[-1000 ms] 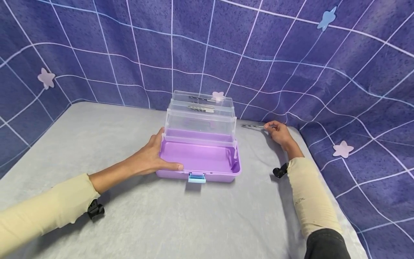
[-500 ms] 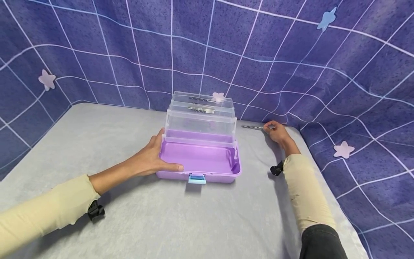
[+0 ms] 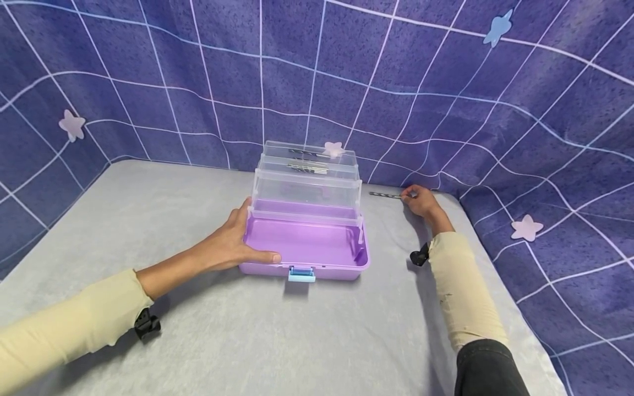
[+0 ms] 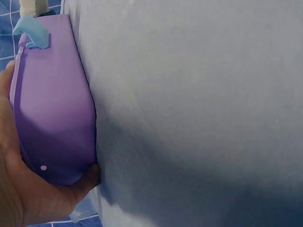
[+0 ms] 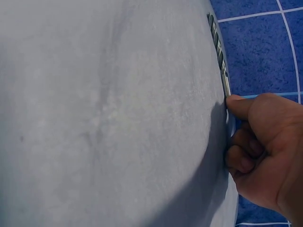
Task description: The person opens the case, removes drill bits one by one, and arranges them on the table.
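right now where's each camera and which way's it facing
Head: on the head, forward and down at the purple box; left hand, right hand, sleeves show.
Left wrist: worn there, facing table and purple box front; left hand shows.
Right wrist: worn there, facing table and drill bit; right hand shows.
Head and right wrist share the drill bit.

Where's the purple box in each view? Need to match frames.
Head: box at the centre, left hand on its left end.
Left wrist: box along the left side.
Right wrist: not in it.
Landmark shared by head and left wrist: blue latch.
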A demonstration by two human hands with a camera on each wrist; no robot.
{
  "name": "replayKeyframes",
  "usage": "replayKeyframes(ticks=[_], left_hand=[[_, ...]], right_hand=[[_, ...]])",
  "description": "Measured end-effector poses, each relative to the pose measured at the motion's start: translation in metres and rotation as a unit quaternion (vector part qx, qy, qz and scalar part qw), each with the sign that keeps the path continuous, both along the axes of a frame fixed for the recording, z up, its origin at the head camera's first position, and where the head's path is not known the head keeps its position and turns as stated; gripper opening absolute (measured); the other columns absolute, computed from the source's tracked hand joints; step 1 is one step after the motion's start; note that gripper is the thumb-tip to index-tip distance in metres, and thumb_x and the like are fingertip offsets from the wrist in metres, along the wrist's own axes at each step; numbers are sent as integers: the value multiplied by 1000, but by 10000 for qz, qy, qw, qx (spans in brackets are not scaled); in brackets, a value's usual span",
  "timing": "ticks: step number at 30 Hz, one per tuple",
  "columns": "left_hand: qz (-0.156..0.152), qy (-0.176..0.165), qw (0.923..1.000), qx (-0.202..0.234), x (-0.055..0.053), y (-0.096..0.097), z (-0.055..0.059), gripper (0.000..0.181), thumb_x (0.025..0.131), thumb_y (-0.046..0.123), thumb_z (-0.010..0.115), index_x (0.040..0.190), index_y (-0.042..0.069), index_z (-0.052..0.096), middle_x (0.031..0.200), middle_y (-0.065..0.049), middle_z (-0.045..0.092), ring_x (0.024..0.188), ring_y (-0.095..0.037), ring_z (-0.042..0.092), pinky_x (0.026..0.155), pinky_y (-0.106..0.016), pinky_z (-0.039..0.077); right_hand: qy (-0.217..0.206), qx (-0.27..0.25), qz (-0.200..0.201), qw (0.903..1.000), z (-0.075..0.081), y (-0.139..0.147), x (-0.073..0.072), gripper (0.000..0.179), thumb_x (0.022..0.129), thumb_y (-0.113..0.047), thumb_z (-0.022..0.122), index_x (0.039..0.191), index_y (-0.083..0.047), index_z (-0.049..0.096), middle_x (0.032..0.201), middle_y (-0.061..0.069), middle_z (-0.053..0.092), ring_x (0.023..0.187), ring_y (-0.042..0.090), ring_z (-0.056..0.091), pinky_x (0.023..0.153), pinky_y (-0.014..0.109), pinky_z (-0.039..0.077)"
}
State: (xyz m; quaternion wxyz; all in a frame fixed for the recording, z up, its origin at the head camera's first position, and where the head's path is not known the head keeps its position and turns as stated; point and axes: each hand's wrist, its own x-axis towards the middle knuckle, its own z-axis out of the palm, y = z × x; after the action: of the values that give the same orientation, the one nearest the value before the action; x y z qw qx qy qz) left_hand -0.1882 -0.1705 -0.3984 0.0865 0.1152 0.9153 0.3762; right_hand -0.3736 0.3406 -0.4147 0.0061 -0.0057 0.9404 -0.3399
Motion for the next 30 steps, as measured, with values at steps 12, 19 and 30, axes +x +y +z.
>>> replayKeyframes(ticks=[12,19,30], left_hand=[[-9,-12,10000,68,0,2,-2,166,74,76,96,182,16,-14,175,-30,30,151,-48,53,126,-74,44],[-28,-27,10000,-9,-1,3,-1,166,74,78,95,182,16,-15,175,-30,30,150,-48,54,125,-73,45],[38,-121,9999,-92,-1,1,0,167,73,82,93,181,21,-20,180,-27,24,153,-49,53,126,-73,45]], right_hand=[[-9,-13,-243,9997,-6,2,3,35,116,-20,59,138,7,67,130,30,67,111,32,60,99,38,45],[210,-154,-585,9979,-6,5,1,34,113,-20,62,133,7,70,127,27,69,109,31,59,92,32,44],[614,-809,-428,9939,17,-25,-1,34,109,-19,68,129,7,76,128,19,72,97,9,56,83,19,44]])
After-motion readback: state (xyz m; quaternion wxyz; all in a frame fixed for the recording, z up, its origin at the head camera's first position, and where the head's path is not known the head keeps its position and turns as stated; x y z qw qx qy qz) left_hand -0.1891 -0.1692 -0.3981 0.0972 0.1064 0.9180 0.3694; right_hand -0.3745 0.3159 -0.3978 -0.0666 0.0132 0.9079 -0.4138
